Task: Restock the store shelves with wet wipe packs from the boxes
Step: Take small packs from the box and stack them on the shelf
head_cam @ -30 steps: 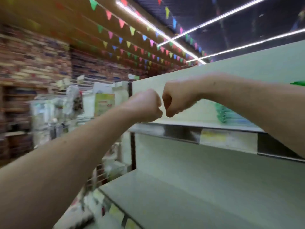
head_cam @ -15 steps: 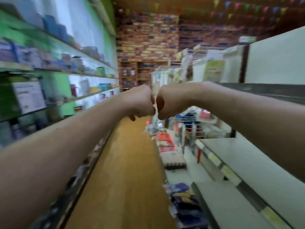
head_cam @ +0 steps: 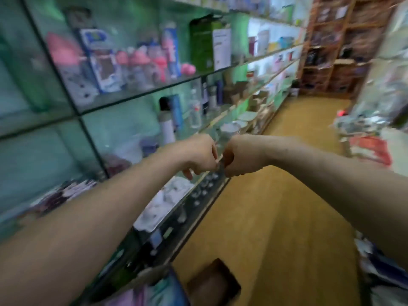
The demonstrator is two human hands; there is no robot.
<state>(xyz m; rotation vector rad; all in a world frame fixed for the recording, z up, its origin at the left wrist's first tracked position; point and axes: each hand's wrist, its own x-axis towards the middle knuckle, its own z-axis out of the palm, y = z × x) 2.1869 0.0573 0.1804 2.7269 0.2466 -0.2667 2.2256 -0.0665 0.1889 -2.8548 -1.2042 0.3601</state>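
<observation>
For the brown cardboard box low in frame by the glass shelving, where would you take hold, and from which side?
Probably by two opposite top edges of the cardboard box, coming down from above on the aisle side: its top looks open and faces up, and the glass shelving stands close on its left. Blur hides any flaps.

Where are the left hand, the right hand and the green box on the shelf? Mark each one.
left hand [head_cam: 199, 155], head view, back of the fist.
right hand [head_cam: 239, 156], head view, back of the fist.
green box [head_cam: 201, 47], head view, front face.
</observation>
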